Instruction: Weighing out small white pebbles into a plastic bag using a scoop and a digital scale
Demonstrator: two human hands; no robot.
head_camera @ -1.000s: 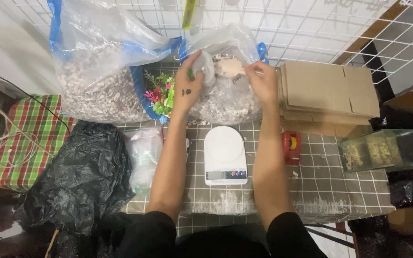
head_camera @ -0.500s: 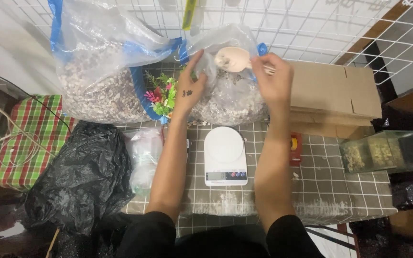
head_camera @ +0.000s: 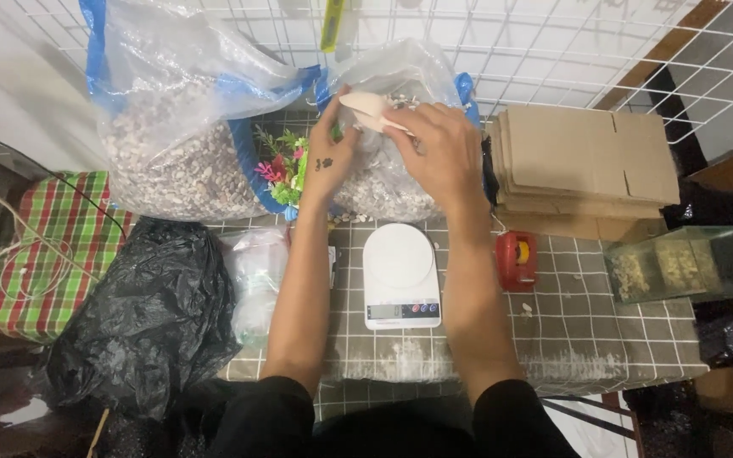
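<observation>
Both hands are up at 12 o'clock from the white scale (head_camera: pixel 400 276): left hand (head_camera: pixel 330 161) pinches the gravel bag (head_camera: pixel 388 182) open so right hand (head_camera: pixel 440 153), gripping a pale scoop (head_camera: pixel 365 110), fits in.

Large clear plastic bag (head_camera: pixel 181 136) with blue edging, upper left of frame, full of pale pebbles. Smaller clear pebble bag (head_camera: pixel 396 182), upper centre, mouth open; both hands at it. Small clear plastic bags (head_camera: pixel 254 271), bundled, left of centre on tabletop. Black plastic bag (head_camera: pixel 142 318), crumpled, lower left. Stack of flattened brown cardboard boxes (head_camera: pixel 583 170), upper right. Grey rectangular screen (head_camera: pixel 383 311) on front strip of white kitchen scale (head_camera: pixel 400 276), centre. Clear rectangular box (head_camera: pixel 689 263), right edge, compartments with yellowish contents.
</observation>
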